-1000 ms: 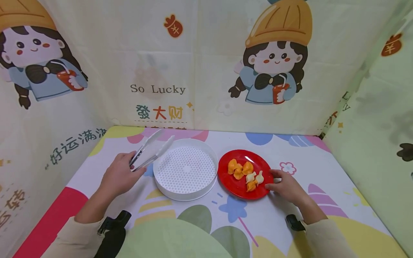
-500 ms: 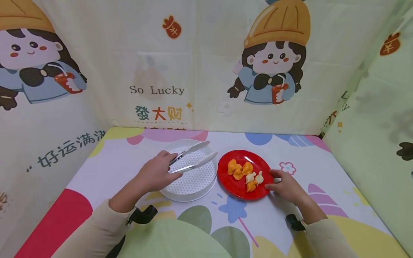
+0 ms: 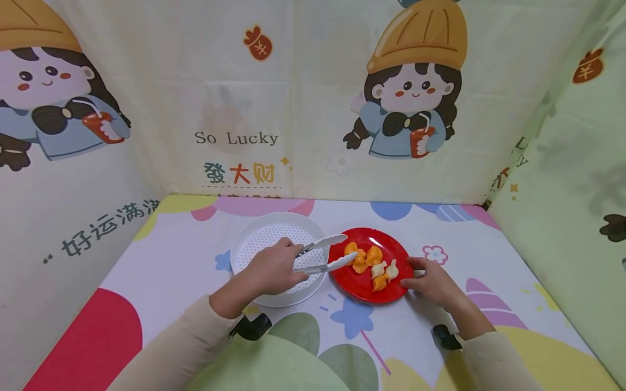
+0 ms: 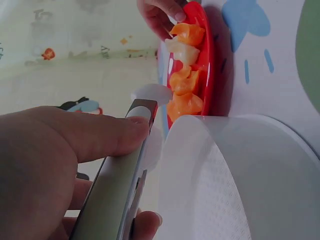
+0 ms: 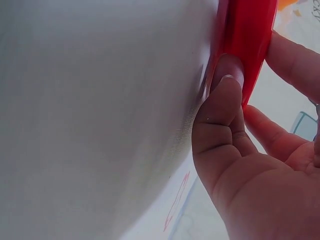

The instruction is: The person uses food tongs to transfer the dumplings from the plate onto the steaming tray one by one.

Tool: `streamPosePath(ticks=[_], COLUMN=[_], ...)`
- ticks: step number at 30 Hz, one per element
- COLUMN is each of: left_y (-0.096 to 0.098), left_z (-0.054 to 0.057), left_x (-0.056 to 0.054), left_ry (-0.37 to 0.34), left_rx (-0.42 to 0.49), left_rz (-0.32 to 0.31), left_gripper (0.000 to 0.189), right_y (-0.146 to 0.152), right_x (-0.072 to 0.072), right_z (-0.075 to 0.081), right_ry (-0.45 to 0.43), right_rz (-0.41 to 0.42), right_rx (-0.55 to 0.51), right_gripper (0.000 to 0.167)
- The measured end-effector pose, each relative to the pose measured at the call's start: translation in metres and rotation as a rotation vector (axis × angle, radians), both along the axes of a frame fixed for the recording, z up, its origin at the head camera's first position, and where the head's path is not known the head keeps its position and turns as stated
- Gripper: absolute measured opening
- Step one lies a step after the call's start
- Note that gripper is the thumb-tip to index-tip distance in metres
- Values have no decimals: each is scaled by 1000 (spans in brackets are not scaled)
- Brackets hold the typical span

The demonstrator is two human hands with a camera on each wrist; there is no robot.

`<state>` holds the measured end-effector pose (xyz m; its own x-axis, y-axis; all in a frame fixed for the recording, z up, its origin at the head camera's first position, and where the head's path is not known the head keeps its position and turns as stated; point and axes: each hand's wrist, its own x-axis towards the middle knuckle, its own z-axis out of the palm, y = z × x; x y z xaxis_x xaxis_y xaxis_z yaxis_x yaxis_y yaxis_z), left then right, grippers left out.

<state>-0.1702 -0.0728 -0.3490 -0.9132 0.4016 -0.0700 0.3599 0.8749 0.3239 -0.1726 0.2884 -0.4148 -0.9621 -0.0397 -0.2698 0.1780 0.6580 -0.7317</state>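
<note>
My left hand (image 3: 275, 267) grips a pair of metal tongs (image 4: 107, 192) with pale tips, thumb along one arm and fingers around the other. The tongs' arms stand apart, and their tips (image 3: 344, 261) overlap the left side of the red plate (image 3: 398, 251) beside the nearest orange dumplings (image 3: 359, 263). Several orange dumplings and a couple of white dumplings (image 3: 392, 269) lie on that plate. At the plate's right edge, my right hand (image 3: 437, 285) holds the rim (image 5: 250, 45) between thumb and fingers. Below the left hand sits a round white steamer basket (image 3: 249, 239) with a perforated bottom, partly hidden by the hand.
The basket and plate stand side by side on a table with a colourful printed cover (image 3: 352, 358). Behind and to both sides hangs a cream cloth (image 3: 318, 108) with cartoon prints, rising from the table's back edge.
My left hand has carried the tongs rightward across the steamer basket, from its left side to the red plate. The right hand has stayed at the plate's rim.
</note>
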Motion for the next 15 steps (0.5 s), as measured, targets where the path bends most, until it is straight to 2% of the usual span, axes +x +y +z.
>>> streamPosePath(ticks=[6, 15], left_y=[13, 27], left_z=[1, 4], left_x=[-2, -4], left_ry=[-17, -4], left_rx=[-30, -120], left_rz=[5, 13], left_gripper=[60, 59], right_y=[0, -1], right_x=[0, 1], right_z=[0, 1], right_ry=[-4, -2], right_rz=[-2, -4], right_rx=[4, 6], right_gripper=[82, 81])
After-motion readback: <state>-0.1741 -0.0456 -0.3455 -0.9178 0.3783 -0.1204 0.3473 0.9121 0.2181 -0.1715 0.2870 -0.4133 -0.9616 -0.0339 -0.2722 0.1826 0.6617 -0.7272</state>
